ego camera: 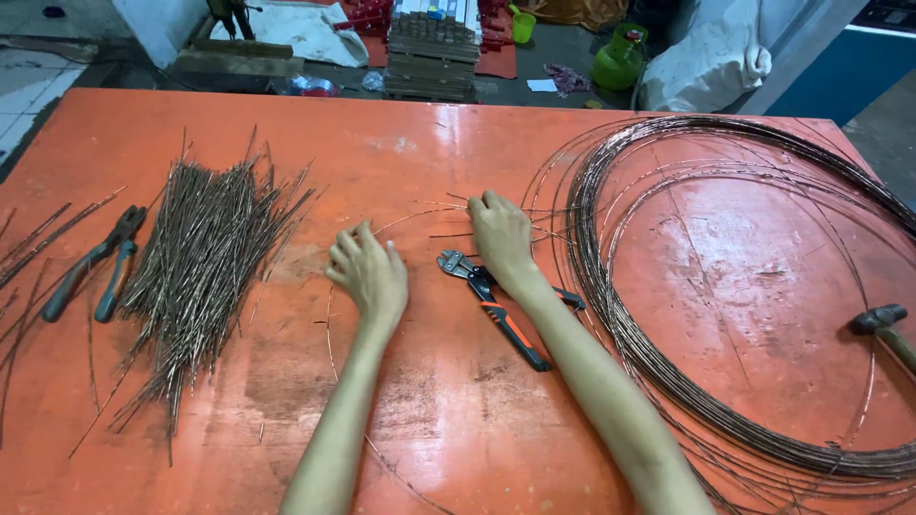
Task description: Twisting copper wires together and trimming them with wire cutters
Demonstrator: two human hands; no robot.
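Note:
My left hand (367, 272) rests on the orange table (439, 153) with fingers curled around a thin curved wire (329, 334) that runs back toward me. My right hand (501, 236) presses down on loose wire ends (444, 205) at the left edge of a large coil of copper-coloured wire (668, 372). A small bolt cutter (496, 310) with orange and black handles lies between my forearms, partly under the right wrist. A pile of short cut wire pieces (200, 257) lies to the left of my left hand.
Pliers with blue handles (95, 267) lie at the far left beside a few loose wires. A hammer head (880, 319) sits at the right edge. Beyond the table stand stacked boards (431, 57), a green jug (620, 59) and white sacks (706, 57).

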